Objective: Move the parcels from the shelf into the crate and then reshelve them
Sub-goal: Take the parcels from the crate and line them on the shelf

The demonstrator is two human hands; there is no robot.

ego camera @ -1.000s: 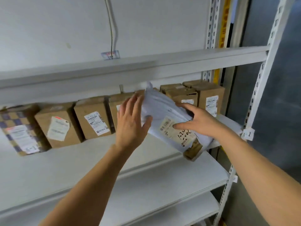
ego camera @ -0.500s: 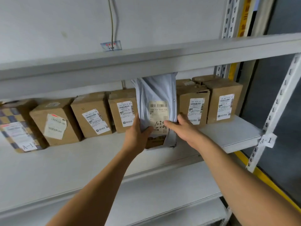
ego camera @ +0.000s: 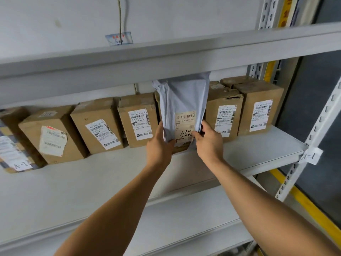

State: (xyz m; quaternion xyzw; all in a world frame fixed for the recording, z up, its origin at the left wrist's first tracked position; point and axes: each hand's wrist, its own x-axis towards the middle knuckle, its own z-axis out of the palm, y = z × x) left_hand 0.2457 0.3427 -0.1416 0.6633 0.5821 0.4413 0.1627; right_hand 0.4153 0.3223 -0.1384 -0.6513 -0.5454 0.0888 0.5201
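Along the middle shelf [ego camera: 258,154] stands a row of cardboard boxes [ego camera: 137,121], labels facing out. Between two of them, upright, sits a grey mailer [ego camera: 181,100], its top hidden behind the shelf above. Both hands clasp its lower part: left hand [ego camera: 158,145] with thumb on the front, right hand [ego camera: 209,143] pinching the right edge. This looks like reshelving, the mailer being slotted into the row. Next comes pushing it back flush, then letting go without tipping it.
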